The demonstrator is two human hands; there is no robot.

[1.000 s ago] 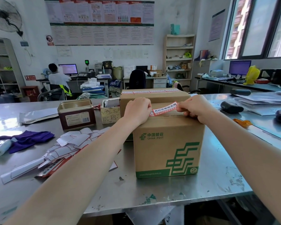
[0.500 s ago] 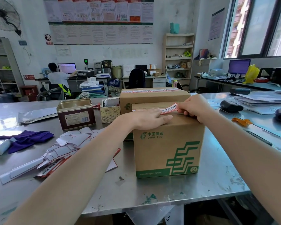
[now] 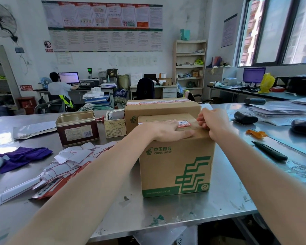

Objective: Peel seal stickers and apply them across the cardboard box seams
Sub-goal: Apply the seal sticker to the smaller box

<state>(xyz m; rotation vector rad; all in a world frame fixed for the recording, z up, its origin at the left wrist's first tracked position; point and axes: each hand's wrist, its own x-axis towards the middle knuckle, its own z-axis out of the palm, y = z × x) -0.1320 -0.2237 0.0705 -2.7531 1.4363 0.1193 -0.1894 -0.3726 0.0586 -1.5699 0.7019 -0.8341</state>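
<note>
The seal sticker (image 3: 183, 123) is being laid along the top seam of the near cardboard box (image 3: 177, 167) on the surface; the left hand (image 3: 168, 129) presses it flat, fingers straight; the right hand (image 3: 213, 122) pinches its free end; next, probably, lowering and rubbing that end down.

**Count on the steel table**

Two cardboard boxes: the near China Post box (image 3: 177, 167) and a larger box (image 3: 162, 107) behind it. One seal sticker (image 3: 183, 123) on the near box's top. One open metal tin (image 3: 77, 127). One small carton (image 3: 114, 127). One purple cloth (image 3: 23, 156). One black pen (image 3: 269, 150). One heap of peeled backing papers (image 3: 64, 161), too tangled to count.
</note>
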